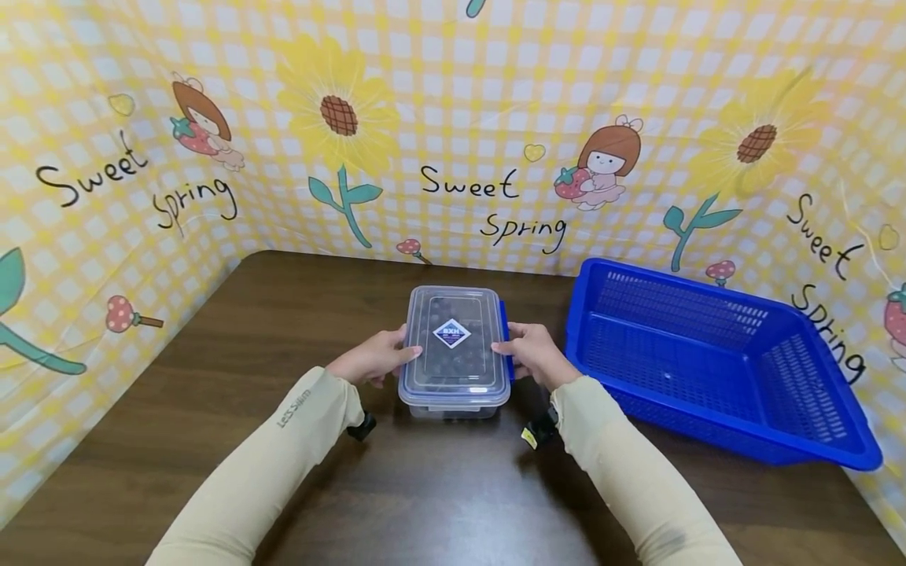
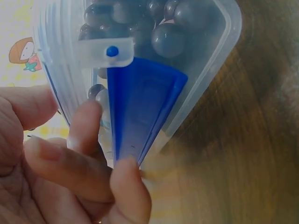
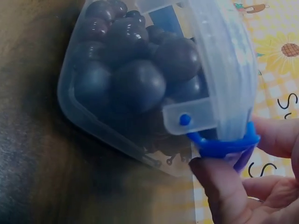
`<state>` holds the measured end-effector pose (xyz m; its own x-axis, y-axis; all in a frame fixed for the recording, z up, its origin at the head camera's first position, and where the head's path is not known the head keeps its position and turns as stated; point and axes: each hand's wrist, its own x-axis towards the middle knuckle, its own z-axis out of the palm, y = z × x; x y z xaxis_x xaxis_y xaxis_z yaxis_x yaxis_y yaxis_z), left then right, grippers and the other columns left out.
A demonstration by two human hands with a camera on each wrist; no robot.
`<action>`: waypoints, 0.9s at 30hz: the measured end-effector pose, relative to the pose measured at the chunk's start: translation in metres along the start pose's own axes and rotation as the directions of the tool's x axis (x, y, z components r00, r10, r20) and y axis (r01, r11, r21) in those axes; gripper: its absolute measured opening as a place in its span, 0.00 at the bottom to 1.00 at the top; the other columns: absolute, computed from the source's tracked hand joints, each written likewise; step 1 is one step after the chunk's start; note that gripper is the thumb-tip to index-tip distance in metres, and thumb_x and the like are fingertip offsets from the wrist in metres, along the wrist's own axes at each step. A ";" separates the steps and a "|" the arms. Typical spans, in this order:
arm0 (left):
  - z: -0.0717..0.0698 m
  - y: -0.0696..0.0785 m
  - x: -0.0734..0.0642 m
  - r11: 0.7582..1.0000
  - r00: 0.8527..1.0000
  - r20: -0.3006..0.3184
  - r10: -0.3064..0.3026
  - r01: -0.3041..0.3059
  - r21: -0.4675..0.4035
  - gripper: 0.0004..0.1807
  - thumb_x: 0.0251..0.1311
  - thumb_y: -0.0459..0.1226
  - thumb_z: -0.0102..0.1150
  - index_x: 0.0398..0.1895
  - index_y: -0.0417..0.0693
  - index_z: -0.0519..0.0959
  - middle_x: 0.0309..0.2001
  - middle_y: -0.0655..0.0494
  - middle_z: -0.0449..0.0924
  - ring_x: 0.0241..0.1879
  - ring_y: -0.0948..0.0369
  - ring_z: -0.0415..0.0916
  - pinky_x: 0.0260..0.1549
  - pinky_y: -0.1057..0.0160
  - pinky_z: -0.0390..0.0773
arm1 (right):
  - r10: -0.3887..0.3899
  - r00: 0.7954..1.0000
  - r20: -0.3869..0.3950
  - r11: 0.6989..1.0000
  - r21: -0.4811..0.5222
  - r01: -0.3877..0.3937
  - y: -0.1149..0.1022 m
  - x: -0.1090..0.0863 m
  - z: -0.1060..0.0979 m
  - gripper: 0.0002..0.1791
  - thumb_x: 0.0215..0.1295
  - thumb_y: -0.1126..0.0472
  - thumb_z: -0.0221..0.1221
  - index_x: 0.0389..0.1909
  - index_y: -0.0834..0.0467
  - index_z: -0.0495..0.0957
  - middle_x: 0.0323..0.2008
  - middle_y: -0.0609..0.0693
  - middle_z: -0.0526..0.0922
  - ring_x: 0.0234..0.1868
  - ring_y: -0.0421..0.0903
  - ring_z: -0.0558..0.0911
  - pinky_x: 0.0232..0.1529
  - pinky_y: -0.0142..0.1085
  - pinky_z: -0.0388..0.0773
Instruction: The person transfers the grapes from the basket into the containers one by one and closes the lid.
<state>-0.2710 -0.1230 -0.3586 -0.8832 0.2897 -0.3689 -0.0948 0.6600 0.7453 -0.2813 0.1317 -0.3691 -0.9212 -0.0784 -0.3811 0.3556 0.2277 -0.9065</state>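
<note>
A clear plastic food container (image 1: 453,373) with a lid and a diamond-shaped sticker stands on the table between both hands. Dark round pieces (image 3: 140,86) of several sizes show through its wall; their kind is unclear. My left hand (image 1: 371,355) grips the container's left side, thumb on the lid's edge. In the left wrist view its fingers are at a blue latch (image 2: 140,107) that slants out from the wall. My right hand (image 1: 539,354) grips the opposite side, thumb on the lid, fingers at the other blue latch (image 3: 224,147), which sticks out beside the lid's rim.
A blue perforated plastic basket (image 1: 665,424) stands to the right, near the right forearm. The brown wood-grain table (image 1: 311,299) meets a yellow checked cloth (image 1: 467,102) with flower and girl prints at the back and sides.
</note>
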 end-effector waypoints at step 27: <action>-0.001 0.006 -0.001 0.998 0.998 -0.014 -0.060 0.061 0.033 0.30 0.70 0.45 0.51 0.72 0.44 0.60 0.32 0.47 0.80 0.23 0.54 0.67 0.23 0.61 0.72 | -0.023 1.000 0.010 0.930 -0.366 0.025 -0.024 -0.003 0.001 0.29 0.64 0.69 0.59 0.65 0.70 0.65 0.54 0.65 0.77 0.42 0.56 0.83 0.33 0.42 0.83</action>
<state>-0.2716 -0.1202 -0.3530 -0.8822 0.2398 -0.4052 -0.1328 0.6990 0.7027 -0.2867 0.1253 -0.3469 -0.9275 -0.0931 -0.3620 0.2502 0.5647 -0.7864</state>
